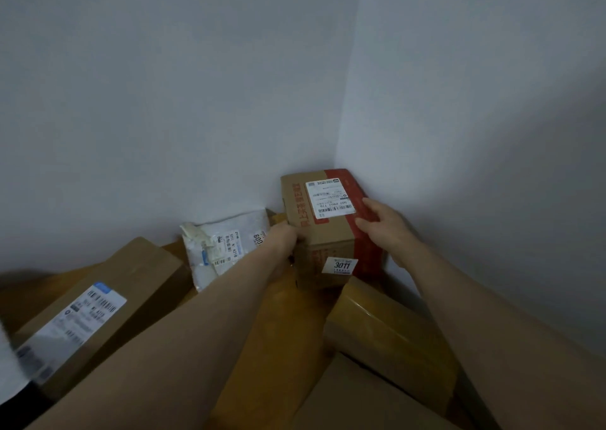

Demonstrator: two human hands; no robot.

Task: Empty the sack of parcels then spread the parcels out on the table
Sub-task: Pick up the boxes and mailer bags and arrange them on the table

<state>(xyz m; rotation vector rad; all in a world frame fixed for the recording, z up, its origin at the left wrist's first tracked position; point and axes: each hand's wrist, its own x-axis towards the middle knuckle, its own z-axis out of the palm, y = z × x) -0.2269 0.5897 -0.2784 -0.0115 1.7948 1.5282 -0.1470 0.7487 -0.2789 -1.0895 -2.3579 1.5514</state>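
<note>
A cardboard box with red tape and a white shipping label [328,229] stands in the far corner of the wooden table [282,314], close to both walls. My left hand [283,242] grips its near left edge. My right hand [383,226] lies against its right side with the fingers stretched over the red tape. A white plastic mailer parcel [223,246] lies flat to the left of the box. A long brown box with a label [95,311] lies at the near left. No sack is in view.
A tape-wrapped brown parcel [387,334] lies near right of the corner box, and another brown carton [354,400] shows at the bottom edge. White walls [196,101] close the table in at the back and right.
</note>
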